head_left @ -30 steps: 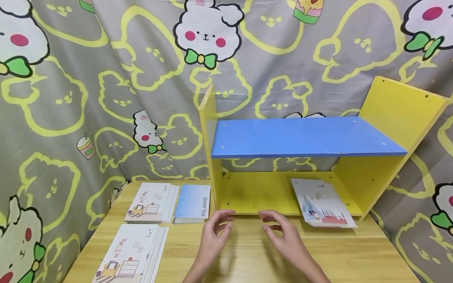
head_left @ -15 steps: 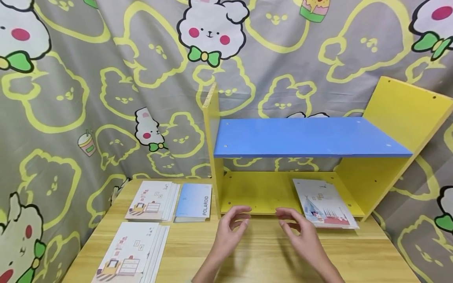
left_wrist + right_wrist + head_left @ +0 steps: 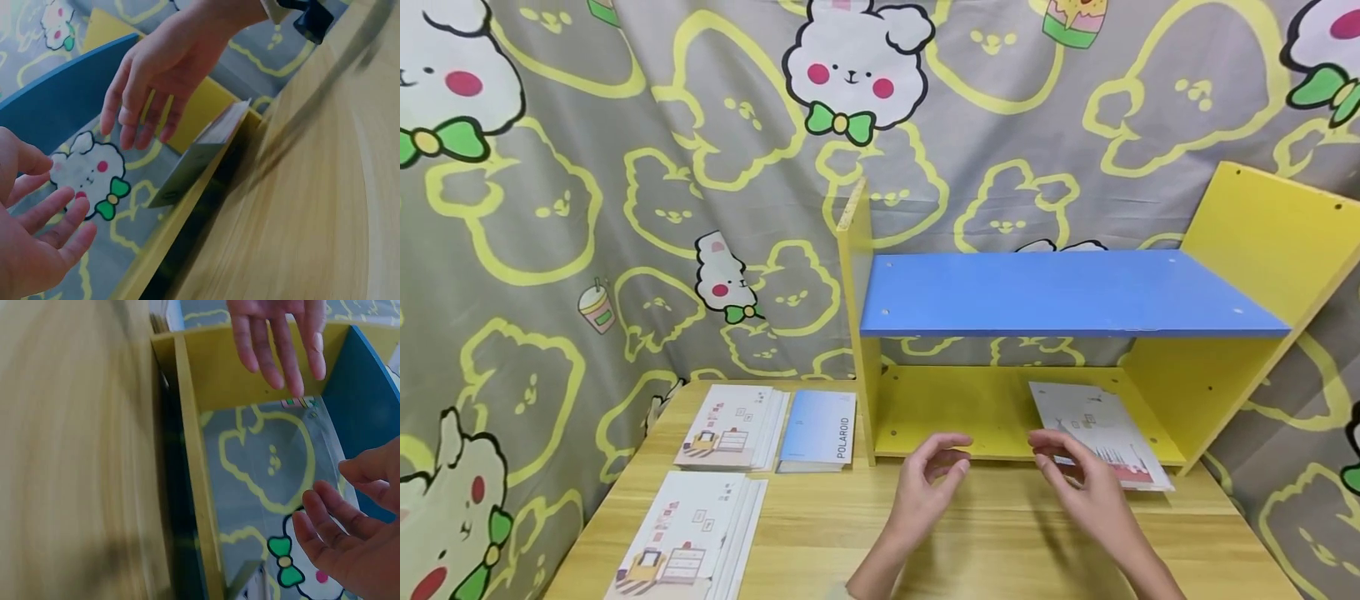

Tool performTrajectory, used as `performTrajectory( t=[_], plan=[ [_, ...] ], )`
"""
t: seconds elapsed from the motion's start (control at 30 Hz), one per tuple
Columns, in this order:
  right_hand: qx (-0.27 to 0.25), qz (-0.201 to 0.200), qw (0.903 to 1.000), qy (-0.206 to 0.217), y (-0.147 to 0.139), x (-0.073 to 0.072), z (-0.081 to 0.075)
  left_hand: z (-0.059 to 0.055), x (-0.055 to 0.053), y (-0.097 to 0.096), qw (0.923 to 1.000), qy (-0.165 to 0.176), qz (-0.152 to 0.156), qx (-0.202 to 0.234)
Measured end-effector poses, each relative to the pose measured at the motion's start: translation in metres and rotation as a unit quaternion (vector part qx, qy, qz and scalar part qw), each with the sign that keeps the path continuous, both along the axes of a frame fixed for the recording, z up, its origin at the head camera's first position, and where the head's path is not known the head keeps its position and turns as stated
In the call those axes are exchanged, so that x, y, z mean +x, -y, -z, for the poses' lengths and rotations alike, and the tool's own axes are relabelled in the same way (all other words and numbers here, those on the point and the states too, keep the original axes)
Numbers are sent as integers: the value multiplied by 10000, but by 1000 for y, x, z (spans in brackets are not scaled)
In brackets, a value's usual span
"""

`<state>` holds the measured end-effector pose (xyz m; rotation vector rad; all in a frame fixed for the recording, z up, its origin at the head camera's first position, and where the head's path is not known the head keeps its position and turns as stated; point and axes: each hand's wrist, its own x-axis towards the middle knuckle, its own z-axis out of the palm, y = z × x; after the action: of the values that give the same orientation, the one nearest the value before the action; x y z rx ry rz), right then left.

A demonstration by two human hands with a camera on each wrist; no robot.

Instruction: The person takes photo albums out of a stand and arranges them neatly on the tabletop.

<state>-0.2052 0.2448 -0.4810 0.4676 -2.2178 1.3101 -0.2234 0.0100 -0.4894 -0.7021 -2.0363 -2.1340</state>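
My left hand (image 3: 928, 487) and right hand (image 3: 1090, 492) hover over the wooden table before a yellow-and-blue shelf, a gap between them. Loosely bent fingers on both hold nothing. Behind the right fingers, a thin illustrated booklet (image 3: 1123, 429) lies on the yellow bottom board (image 3: 955, 408), its front end jutting past the board's edge; the hand hides part of its cover. In the left wrist view the left hand (image 3: 47, 237) is at lower left, the right one (image 3: 165, 81) above. The right wrist view has the right hand (image 3: 356, 525) at lower right.
The blue middle board (image 3: 1067, 292) spans between yellow side panels (image 3: 1277, 242). At the table's left lie two stacks of white illustrated booklets (image 3: 730, 429) (image 3: 677, 537). A blue POLAROID booklet (image 3: 816, 429) lies next to the left panel. A patterned curtain (image 3: 760, 192) hangs behind.
Both hands have moved to the right along the shelf front, and the right hand now overlaps the booklet on the board. The camera view has shifted slightly; the booklets lie as before.
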Motion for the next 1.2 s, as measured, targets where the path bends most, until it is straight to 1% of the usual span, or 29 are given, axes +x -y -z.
performTrajectory(
  t=[0.17, 0.37, 0.6, 0.83, 0.97, 1.1, 1.2],
  plan=[
    [69, 148, 9999, 57, -16, 1, -1, 1, -1, -14, 9999, -85, -43, 66],
    [138, 374, 9992, -59, -29, 3, -3, 0, -5, -34, 9998, -138, -8, 159],
    [213, 543, 9982, -99, -41, 1, -5, -1, -8, -57, 9994, -59, -59, 337],
    [349, 772, 9964, -68, -54, -4, 2, 7, -3, -77, 9990, 338, 51, 288],
    [361, 898, 9953, 16, -64, -7, 4, 10, -4, -90, 9988, 363, 57, 324],
    [113, 805, 9966, 146, -73, -9, 4, 13, -5, -103, 9991, 293, 124, 286],
    [40, 833, 9963, 196, -80, -8, 5, 15, -4, -112, 9992, 314, 130, 198]
  ],
)
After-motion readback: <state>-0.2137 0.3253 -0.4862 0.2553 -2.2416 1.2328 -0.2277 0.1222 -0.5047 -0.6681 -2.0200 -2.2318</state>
